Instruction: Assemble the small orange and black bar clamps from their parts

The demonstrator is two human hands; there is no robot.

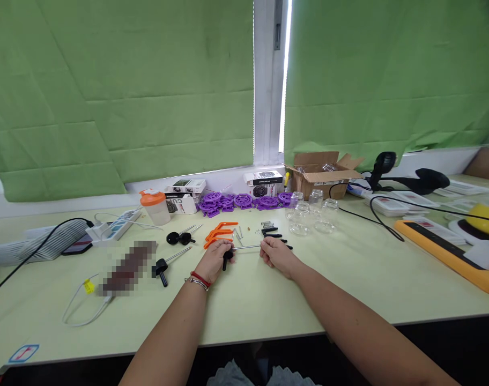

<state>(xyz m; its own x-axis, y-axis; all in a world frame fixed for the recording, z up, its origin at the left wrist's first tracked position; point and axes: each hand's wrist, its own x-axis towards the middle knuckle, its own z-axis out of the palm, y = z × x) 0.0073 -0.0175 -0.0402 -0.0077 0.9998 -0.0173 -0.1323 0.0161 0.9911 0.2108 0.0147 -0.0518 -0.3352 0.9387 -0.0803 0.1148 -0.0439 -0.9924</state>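
Observation:
My left hand (213, 261) is closed around the black end of a crank handle (227, 258), which has a thin metal rod (246, 247) running level to the right. The fingertips of my right hand (279, 257) pinch the far end of that rod. Just beyond my left hand lie several orange handles (220, 231) and some small metal pins (239, 234). Beyond my right hand are springs (267, 224) and several black handle pieces (272, 235). On the left rest similar black cranks with rods, one nearer (161, 268) and others farther back (180, 237).
Purple plastic parts (212, 201) line the back, beside white boxes (262, 185) and a cardboard box (323, 174). Clear glass jars (301, 220) stand right of centre. An orange-lidded cup (155, 208), power strip (121, 224) and cables occupy the left; an orange-and-black bar (445, 254) lies right.

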